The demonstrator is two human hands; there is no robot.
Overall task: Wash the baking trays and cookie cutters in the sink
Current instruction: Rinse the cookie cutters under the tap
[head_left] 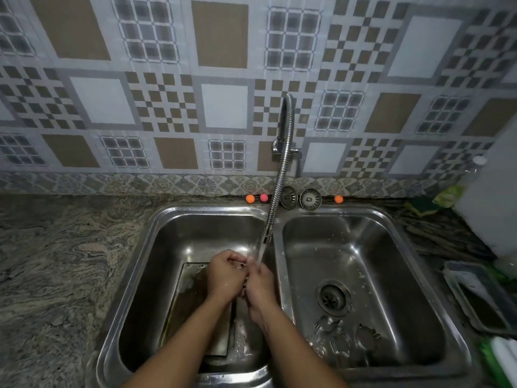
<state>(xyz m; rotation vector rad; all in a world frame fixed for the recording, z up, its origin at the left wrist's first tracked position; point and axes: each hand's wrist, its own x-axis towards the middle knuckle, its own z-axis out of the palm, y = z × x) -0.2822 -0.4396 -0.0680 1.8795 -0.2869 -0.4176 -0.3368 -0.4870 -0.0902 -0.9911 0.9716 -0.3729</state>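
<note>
Both hands meet over the left sink basin (167, 247), under the water running from the flexible faucet hose (277, 186). My left hand (226, 275) and my right hand (261, 287) hold a small metal cookie cutter (242, 265) between their curled fingers; most of it is hidden. Below the hands, a rectangular baking tray (190, 303) lies flat in the left basin, wet and stained. Several metal cookie cutters (347, 340) lie at the near end of the right basin (391, 261), below its drain (333, 298).
Two sink strainers (299, 198) and small orange and pink balls (256, 198) sit on the ledge behind the sink. A dark tray (481, 298) rests on the counter at right, with green items and a white container (492, 197) nearby. Granite counter (56, 261) spreads to the left.
</note>
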